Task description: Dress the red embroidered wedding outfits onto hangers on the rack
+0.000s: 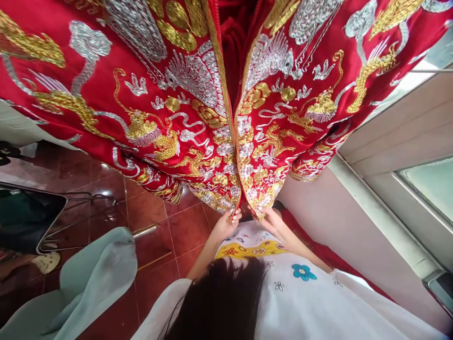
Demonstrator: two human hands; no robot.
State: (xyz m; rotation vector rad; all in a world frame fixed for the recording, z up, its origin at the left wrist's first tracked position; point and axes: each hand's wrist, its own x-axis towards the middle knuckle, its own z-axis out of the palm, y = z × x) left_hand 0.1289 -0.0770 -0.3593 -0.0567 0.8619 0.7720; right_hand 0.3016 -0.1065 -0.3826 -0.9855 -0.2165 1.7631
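A red jacket [102, 123] with gold and silver dragon, bird and cloud embroidery hangs before me and fills the upper view. Its zipped front parts at the top and again at the hem. Down at the bottom, my left hand [228, 223] pinches the left hem corner beside the zipper edge. My right hand [269, 221] grips the right hem corner, fingers closed on the cloth. A narrow gap separates the two edges between my hands. Both sleeves hang down at the sides. What supports the jacket is out of view.
A pale green plastic chair [102, 278] stands at the lower left on red floor tiles [150, 205]. Behind it is a metal-framed rack or chair with dark fabric [28, 222]. A wall [318, 208] and a window [432, 184] run along the right. A phone [440, 290] lies at the right edge.
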